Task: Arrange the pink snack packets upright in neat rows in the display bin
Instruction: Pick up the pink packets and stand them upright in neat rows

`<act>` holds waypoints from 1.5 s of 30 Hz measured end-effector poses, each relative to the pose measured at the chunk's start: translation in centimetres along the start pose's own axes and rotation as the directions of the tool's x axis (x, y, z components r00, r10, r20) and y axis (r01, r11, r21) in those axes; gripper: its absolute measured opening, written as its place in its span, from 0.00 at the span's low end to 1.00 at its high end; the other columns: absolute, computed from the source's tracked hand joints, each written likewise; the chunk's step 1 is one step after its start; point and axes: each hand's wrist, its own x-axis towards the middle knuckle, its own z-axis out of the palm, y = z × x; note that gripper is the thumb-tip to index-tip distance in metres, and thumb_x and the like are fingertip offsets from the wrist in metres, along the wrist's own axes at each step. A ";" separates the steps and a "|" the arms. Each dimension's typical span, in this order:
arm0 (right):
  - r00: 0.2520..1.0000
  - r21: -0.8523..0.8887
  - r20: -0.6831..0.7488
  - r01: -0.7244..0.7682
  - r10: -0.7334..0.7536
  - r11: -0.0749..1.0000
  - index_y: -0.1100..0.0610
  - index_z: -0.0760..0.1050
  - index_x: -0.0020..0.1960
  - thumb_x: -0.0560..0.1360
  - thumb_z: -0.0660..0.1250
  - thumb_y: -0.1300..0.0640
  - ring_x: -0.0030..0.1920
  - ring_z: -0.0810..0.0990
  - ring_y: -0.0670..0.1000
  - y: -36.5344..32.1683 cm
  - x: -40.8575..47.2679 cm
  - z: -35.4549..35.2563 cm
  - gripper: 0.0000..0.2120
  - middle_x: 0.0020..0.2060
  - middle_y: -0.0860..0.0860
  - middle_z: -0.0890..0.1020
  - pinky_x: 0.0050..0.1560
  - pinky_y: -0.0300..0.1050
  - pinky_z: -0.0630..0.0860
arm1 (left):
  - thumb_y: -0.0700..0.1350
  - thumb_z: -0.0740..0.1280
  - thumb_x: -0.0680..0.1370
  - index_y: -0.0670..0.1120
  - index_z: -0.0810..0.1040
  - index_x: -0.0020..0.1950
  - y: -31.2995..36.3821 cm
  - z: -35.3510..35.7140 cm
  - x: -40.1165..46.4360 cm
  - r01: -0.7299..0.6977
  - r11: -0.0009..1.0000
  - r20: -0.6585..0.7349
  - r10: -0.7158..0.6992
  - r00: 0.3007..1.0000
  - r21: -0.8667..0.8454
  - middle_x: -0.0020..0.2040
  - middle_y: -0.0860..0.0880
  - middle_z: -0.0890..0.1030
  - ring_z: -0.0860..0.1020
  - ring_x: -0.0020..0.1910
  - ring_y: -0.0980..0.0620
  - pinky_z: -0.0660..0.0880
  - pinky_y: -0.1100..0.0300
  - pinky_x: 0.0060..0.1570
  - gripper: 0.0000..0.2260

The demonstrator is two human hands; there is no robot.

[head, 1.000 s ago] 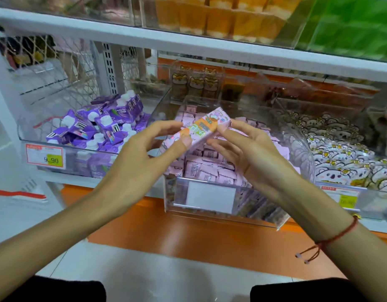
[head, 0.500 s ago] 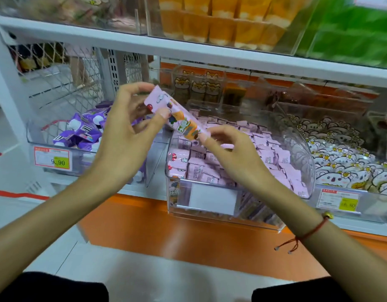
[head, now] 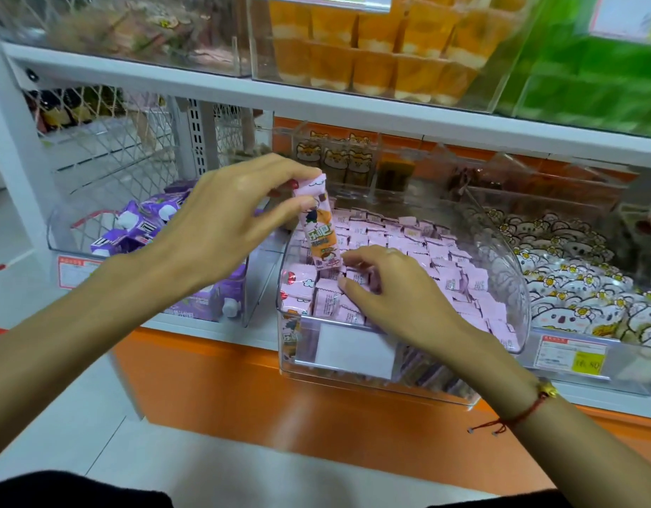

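Observation:
A clear plastic display bin (head: 500, 394) on the lower shelf holds several rows of pink snack packets (head: 441, 265) standing upright. My left hand (head: 221, 229) pinches the top end of one long pink packet (head: 318, 231), which hangs almost upright over the bin's front left corner. My right hand (head: 393, 291) rests on the packets at the bin's front left, fingers curled among them and pressing them aside; its fingertips are partly hidden between the packets. A red string bracelet sits on my right wrist.
A clear bin of purple pouches (head: 141, 229) stands to the left, a bin of white flower-print packets (head: 580, 287) to the right. Price tags (head: 571, 355) hang on the shelf edge. An upper shelf (head: 316, 100) with orange and green goods overhangs. Orange base panel below.
The packet has swung from lying across both hands to hanging upright from my left hand. My right hand let go of it and dropped onto the packets in the bin.

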 end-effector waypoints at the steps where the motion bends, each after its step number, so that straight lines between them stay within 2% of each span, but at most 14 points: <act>1: 1.000 0.004 0.006 0.005 -0.005 1.000 0.53 0.74 0.64 0.77 0.64 0.50 0.56 0.76 0.47 0.0 -0.1 -0.1 0.17 0.56 0.48 0.80 0.50 0.40 0.69 | 0.52 0.63 0.78 0.49 0.76 0.64 -0.1 -0.1 0.0 -0.001 1.000 -0.019 0.001 1.000 -0.014 0.55 0.53 0.80 0.78 0.48 0.57 0.76 0.54 0.50 0.16; 5: 0.999 0.019 0.023 0.023 -0.024 1.000 0.51 0.75 0.63 0.77 0.64 0.50 0.56 0.76 0.45 0.2 -0.2 -0.3 0.15 0.57 0.46 0.80 0.50 0.37 0.69 | 0.51 0.63 0.80 0.48 0.75 0.64 -0.7 -0.4 -0.1 -0.037 0.999 -0.085 0.033 0.996 -0.039 0.57 0.53 0.79 0.78 0.52 0.55 0.76 0.55 0.55 0.15; 9: 0.999 0.025 0.014 0.028 -0.028 0.999 0.51 0.76 0.61 0.77 0.64 0.51 0.55 0.76 0.45 0.2 -0.3 -0.3 0.14 0.56 0.46 0.80 0.49 0.37 0.69 | 0.52 0.62 0.79 0.49 0.75 0.65 -0.9 0.1 -0.2 -0.011 0.997 0.051 0.007 0.999 0.071 0.58 0.54 0.79 0.78 0.55 0.52 0.75 0.53 0.55 0.16; 13: 0.999 0.015 0.012 0.037 -0.038 0.999 0.51 0.77 0.59 0.77 0.64 0.51 0.46 0.70 0.41 0.3 -0.2 -0.2 0.12 0.43 0.41 0.76 0.39 0.32 0.65 | 0.56 0.60 0.78 0.51 0.77 0.63 -0.2 0.5 0.8 -0.015 0.995 0.096 0.006 0.995 0.096 0.57 0.55 0.80 0.78 0.53 0.54 0.74 0.57 0.49 0.17; 19: 0.999 0.018 0.012 0.037 -0.037 0.999 0.50 0.77 0.58 0.77 0.64 0.51 0.40 0.67 0.38 0.4 -0.3 -0.1 0.11 0.36 0.34 0.70 0.37 0.25 0.63 | 0.50 0.63 0.79 0.46 0.77 0.63 -0.2 1.3 1.0 -0.074 0.988 0.095 0.062 0.994 0.133 0.56 0.50 0.80 0.78 0.53 0.50 0.75 0.53 0.50 0.15; 22: 0.997 0.020 -0.059 0.056 -0.054 0.998 0.50 0.80 0.54 0.77 0.64 0.53 0.45 0.70 0.40 -0.3 -0.1 0.0 0.09 0.44 0.41 0.79 0.39 0.23 0.63 | 0.50 0.64 0.78 0.48 0.76 0.62 -0.8 1.0 0.5 0.017 0.999 0.016 -0.018 1.000 0.039 0.56 0.53 0.80 0.78 0.52 0.54 0.74 0.56 0.52 0.13; 24: 0.991 0.015 -0.092 0.102 -0.101 0.995 0.50 0.80 0.54 0.77 0.63 0.53 0.48 0.71 0.43 -1.1 0.2 0.2 0.09 0.46 0.45 0.79 0.41 0.29 0.64 | 0.49 0.66 0.78 0.50 0.77 0.61 -1.0 0.6 0.1 0.131 0.987 -0.084 -0.139 0.987 -0.095 0.54 0.55 0.80 0.79 0.52 0.56 0.75 0.54 0.55 0.12; 27: 0.986 -0.108 0.042 0.165 -0.161 0.980 0.50 0.76 0.63 0.79 0.58 0.50 0.58 0.67 0.49 -1.8 0.4 1.0 0.15 0.58 0.48 0.75 0.55 0.44 0.65 | 0.48 0.66 0.78 0.49 0.76 0.60 -1.1 0.0 -0.1 0.196 0.954 -0.210 -0.245 0.946 -0.227 0.50 0.61 0.78 0.78 0.50 0.63 0.75 0.64 0.56 0.11; 29: 0.979 -0.203 0.151 0.167 -0.138 0.965 0.48 0.71 0.67 0.80 0.54 0.48 0.62 0.63 0.51 -1.7 0.3 1.3 0.18 0.65 0.48 0.69 0.60 0.47 0.63 | 0.47 0.67 0.78 0.49 0.76 0.60 -0.9 -0.1 -0.1 0.205 0.944 -0.215 -0.263 0.941 -0.257 0.51 0.60 0.78 0.78 0.51 0.63 0.75 0.66 0.56 0.12; 32: 0.970 -0.172 0.200 0.173 -0.138 0.970 0.44 0.71 0.68 0.81 0.53 0.47 0.64 0.60 0.50 -1.7 0.3 1.0 0.18 0.68 0.45 0.67 0.63 0.47 0.61 | 0.47 0.67 0.77 0.49 0.76 0.60 -0.6 0.2 -0.3 0.184 0.951 -0.130 -0.221 0.967 -0.247 0.54 0.56 0.80 0.79 0.53 0.58 0.75 0.56 0.58 0.12; 35: 0.953 -0.065 0.241 0.204 -0.183 0.977 0.43 0.72 0.66 0.81 0.54 0.47 0.64 0.62 0.48 -1.5 0.1 0.5 0.17 0.67 0.41 0.71 0.63 0.49 0.61 | 0.52 0.65 0.76 0.50 0.77 0.60 -0.6 0.4 -0.4 0.117 0.987 -0.016 -0.120 0.993 -0.113 0.54 0.57 0.80 0.78 0.51 0.58 0.74 0.49 0.56 0.14; 38: 0.957 0.065 0.205 0.198 -0.207 0.978 0.45 0.76 0.63 0.80 0.58 0.47 0.61 0.66 0.46 -1.1 -0.3 0.2 0.15 0.63 0.40 0.75 0.62 0.42 0.63 | 0.52 0.65 0.77 0.50 0.77 0.60 -0.7 0.2 0.2 0.010 1.000 0.096 -0.011 0.995 0.008 0.54 0.56 0.79 0.75 0.50 0.59 0.74 0.51 0.52 0.14; 42: 0.966 0.130 0.157 0.186 -0.206 0.974 0.46 0.78 0.60 0.78 0.61 0.49 0.61 0.68 0.44 -0.6 -0.5 0.3 0.13 0.59 0.41 0.78 0.60 0.38 0.66 | 0.53 0.64 0.78 0.54 0.76 0.61 -1.2 0.7 0.8 0.018 0.988 0.389 -0.076 0.918 0.151 0.57 0.55 0.79 0.75 0.56 0.56 0.73 0.54 0.54 0.13; 45: 0.984 0.200 0.059 0.151 -0.166 0.968 0.47 0.80 0.55 0.78 0.62 0.51 0.51 0.76 0.40 -0.3 -0.3 0.2 0.10 0.51 0.40 0.81 0.51 0.39 0.72 | 0.54 0.58 0.80 0.54 0.78 0.61 -1.2 1.6 0.6 -0.039 0.958 0.527 -0.121 0.841 0.283 0.64 0.56 0.73 0.65 0.65 0.57 0.68 0.55 0.60 0.14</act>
